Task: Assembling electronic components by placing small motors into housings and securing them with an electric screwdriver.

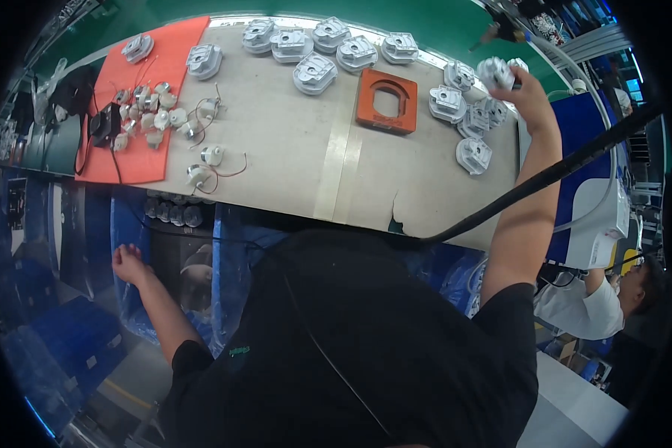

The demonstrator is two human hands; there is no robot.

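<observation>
My right hand (529, 95) is closed around a white plastic housing (494, 73), held raised above the table's far right corner. Below it sits a cluster of similar housings (448, 103). My left hand (129, 264) hangs over the blue-lined bin (218, 261) at the table's near left side, its fingers curled, with nothing visible in them. Inside that bin, rows of small metallic parts (175, 214) show. An orange fixture (387, 102) with a rounded opening lies on the table, left of the cluster.
More white housings (315, 73) stand along the far edge. On a red-orange mat (138, 168), several small motors with wires (157, 112) lie beside a black box (104, 124). A thick black cable (545, 178) crosses in front of my right arm. At right is another person (586, 306).
</observation>
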